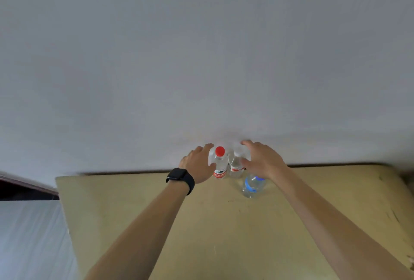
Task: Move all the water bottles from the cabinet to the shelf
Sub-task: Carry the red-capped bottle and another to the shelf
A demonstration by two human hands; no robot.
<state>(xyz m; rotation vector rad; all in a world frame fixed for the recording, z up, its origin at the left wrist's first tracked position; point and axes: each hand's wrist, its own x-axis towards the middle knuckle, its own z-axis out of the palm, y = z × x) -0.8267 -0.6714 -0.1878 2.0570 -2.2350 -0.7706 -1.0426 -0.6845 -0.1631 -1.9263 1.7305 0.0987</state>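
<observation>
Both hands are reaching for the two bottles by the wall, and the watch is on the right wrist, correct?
Not quite: the head view shows the watch on the left wrist. The left hand and right hand do reach around the two bottles by the wall.

This looks like a plain indoor room, most likely in a home or a simple storeroom, though the view shows too little to settle which. A bare, unmarked pale grey wall fills most of the view, and against it stands a worn, yellowish wooden top with scuffs and chipped patches near its right edge, carrying three small plastic water bottles. At the lower left a dark reddish wooden edge runs above a pale, smooth surface, blurred and hard to identify.
</observation>
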